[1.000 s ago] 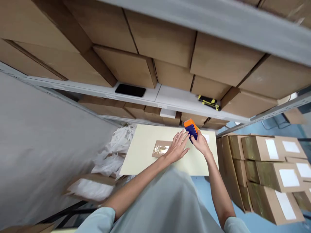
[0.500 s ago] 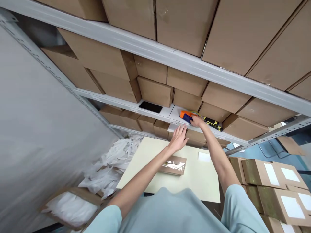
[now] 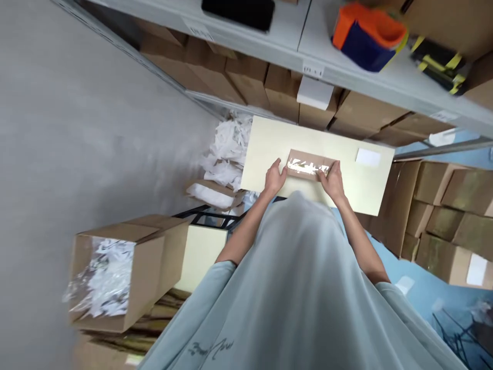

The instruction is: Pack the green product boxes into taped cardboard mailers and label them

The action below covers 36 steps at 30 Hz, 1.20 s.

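A small cardboard box (image 3: 308, 160) with shiny clear tape across its top lies on the cream tabletop (image 3: 269, 139). My right hand (image 3: 333, 182) grips the box's right end, thumb over the top and fingers along the far side. At the opposite end is my left hand (image 3: 275, 177), thumb and fingers apart, right by the box's edge; whether it touches cannot be made out. A white paper label (image 3: 367, 157) lies on the tabletop to the right of the box.
On the shelf above sit an orange and blue tape dispenser (image 3: 367, 38), a black and yellow tool (image 3: 439, 64) and a black phone (image 3: 239, 13). Stacked boxes (image 3: 458, 205) stand right. An open carton (image 3: 150, 272) of shredded paper stands lower left, beside the grey wall (image 3: 115, 128).
My right hand has let go of the tape dispenser, left on the shelf, and come down onto the box. My left hand has moved to the box's left end. The view has tilted down.
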### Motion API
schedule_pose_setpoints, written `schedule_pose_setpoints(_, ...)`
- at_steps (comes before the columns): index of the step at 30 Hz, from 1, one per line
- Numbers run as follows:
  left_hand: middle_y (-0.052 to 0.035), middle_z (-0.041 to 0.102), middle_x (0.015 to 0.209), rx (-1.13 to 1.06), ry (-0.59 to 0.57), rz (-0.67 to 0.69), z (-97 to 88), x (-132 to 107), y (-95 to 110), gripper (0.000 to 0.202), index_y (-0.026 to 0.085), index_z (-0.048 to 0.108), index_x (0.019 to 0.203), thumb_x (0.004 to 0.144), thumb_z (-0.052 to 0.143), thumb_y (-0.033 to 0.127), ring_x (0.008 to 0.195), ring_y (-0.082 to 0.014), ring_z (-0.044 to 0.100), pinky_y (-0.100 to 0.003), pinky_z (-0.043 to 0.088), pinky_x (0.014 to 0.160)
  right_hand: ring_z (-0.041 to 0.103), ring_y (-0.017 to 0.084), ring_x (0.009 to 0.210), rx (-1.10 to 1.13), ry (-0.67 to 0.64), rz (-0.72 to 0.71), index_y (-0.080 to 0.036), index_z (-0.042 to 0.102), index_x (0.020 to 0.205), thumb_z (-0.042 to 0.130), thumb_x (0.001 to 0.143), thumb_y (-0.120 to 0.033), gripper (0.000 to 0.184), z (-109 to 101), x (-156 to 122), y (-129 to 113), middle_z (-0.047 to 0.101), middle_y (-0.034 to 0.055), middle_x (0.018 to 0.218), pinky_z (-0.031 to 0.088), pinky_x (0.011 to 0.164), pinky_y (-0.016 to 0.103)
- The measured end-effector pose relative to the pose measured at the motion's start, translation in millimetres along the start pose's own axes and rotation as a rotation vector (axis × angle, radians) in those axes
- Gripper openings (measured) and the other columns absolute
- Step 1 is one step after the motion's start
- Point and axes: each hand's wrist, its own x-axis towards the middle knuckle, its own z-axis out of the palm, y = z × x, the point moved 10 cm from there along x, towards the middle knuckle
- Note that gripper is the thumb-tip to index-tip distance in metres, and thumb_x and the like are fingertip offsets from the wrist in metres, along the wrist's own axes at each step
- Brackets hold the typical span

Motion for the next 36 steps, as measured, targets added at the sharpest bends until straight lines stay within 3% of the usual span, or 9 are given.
schedule_pose_setpoints(2, -0.0215, 0.074, 0.155, 0.024, -0.036, 0.004, 16.5, -2, 12, 0.052, 0.012, 0.059, 0.159, 0.115, 0.052, 0.038, 0.148, -0.0355, 0.069, -0.046, 0.053, 0.125, 0.026, 0.045, 0.178, 0.06, -0.021, 0.122, 0.01, 0.017, 0.176, 0.048, 0.106, -0.081, 0.119, 33, -13, 17, 0.026, 0.0417, 0.184, 0.031, 0.142, 0.062)
schedule_pose_setpoints(6, -0.0248, 0.078, 0.141, 0.131, -0.038, -0.101, 34.5, 8, 35, 0.068, 0.013, 0.062, 0.151, 0.108, 0.064, 0.066, 0.134, -0.0426, 0.074, -0.048, 0.058, 0.112, 0.042, 0.045, 0.17, 0.107, 0.062, 0.286, -0.001, 0.014, 0.18, 0.059, 0.099, -0.088, 0.128, 46, -5, 30, 0.034, 0.0376, 0.182, 0.043, 0.135, 0.06)
schedule_pose_setpoints(10, -0.028, 0.079, 0.133, 0.194, -0.058, -0.186, 41.0, 23, 37, 0.078, 0.01, 0.066, 0.141, 0.1, 0.072, 0.077, 0.127, -0.0451, 0.074, -0.048, 0.057, 0.105, 0.063, 0.042, 0.151, 0.069, 0.038, 0.415, -0.009, 0.022, 0.179, 0.053, 0.108, -0.077, 0.103, 47, 1, 38, 0.055, 0.0314, 0.171, 0.055, 0.123, 0.057)
schedule_pose_setpoints(13, -0.0262, 0.081, 0.125, 0.165, -0.096, -0.13, 39.3, 33, 30, 0.065, 0.011, 0.07, 0.134, 0.107, 0.068, 0.069, 0.121, -0.0434, 0.076, -0.046, 0.056, 0.101, 0.067, 0.036, 0.148, 0.015, -0.022, 0.389, -0.011, 0.019, 0.181, 0.03, 0.119, -0.058, 0.078, 45, -1, 38, 0.06, 0.0262, 0.169, 0.056, 0.121, 0.05)
schedule_pose_setpoints(18, -0.0182, 0.083, 0.12, 0.043, -0.161, 0.033, 24.0, 35, 18, 0.039, 0.016, 0.077, 0.128, 0.113, 0.064, 0.05, 0.119, -0.0352, 0.077, -0.037, 0.055, 0.1, 0.069, 0.03, 0.144, -0.028, -0.082, 0.315, -0.005, 0.017, 0.182, 0.007, 0.12, -0.048, 0.076, 32, -12, 42, 0.066, 0.0256, 0.163, 0.056, 0.115, 0.039)
schedule_pose_setpoints(21, -0.019, 0.078, 0.14, -0.035, -0.104, 0.074, 8.7, 28, 15, 0.042, 0.014, 0.073, 0.143, 0.109, 0.069, 0.039, 0.123, -0.0315, 0.076, -0.038, 0.057, 0.108, 0.07, 0.029, 0.14, 0.042, 0.055, 0.29, -0.003, 0.043, 0.169, 0.019, 0.12, -0.052, 0.073, 15, -20, 42, 0.066, 0.0295, 0.159, 0.058, 0.112, 0.037)
schedule_pose_setpoints(24, -0.0169, 0.078, 0.137, -0.089, -0.1, 0.093, 2.1, 19, 16, 0.037, 0.013, 0.079, 0.139, 0.106, 0.068, 0.028, 0.113, -0.0277, 0.079, -0.037, 0.06, 0.109, 0.074, 0.027, 0.119, 0.163, 0.192, 0.338, -0.01, 0.063, 0.144, 0.037, 0.114, -0.047, 0.054, 3, -28, 43, 0.073, 0.0272, 0.144, 0.062, 0.104, 0.039)
schedule_pose_setpoints(30, -0.0103, 0.08, 0.141, -0.254, -0.061, 0.218, -21.6, 21, 25, 0.037, 0.019, 0.083, 0.137, 0.101, 0.072, 0.021, 0.112, -0.0229, 0.082, -0.035, 0.063, 0.112, 0.074, 0.026, 0.11, 0.288, 0.355, 0.281, -0.016, 0.062, 0.129, 0.051, 0.102, -0.04, 0.038, -19, -30, 22, 0.075, 0.0229, 0.136, 0.064, 0.094, 0.039)
schedule_pose_setpoints(36, -0.0077, 0.088, 0.13, -0.157, -0.087, 0.07, -11.0, 33, -16, 0.036, 0.026, 0.088, 0.126, 0.103, 0.063, 0.017, 0.125, -0.0303, 0.082, -0.043, 0.064, 0.113, 0.081, 0.025, 0.114, 0.215, 0.17, 0.379, -0.013, 0.062, 0.135, 0.046, 0.098, -0.019, 0.041, 24, -35, 18, 0.082, 0.0209, 0.126, 0.066, 0.099, 0.039)
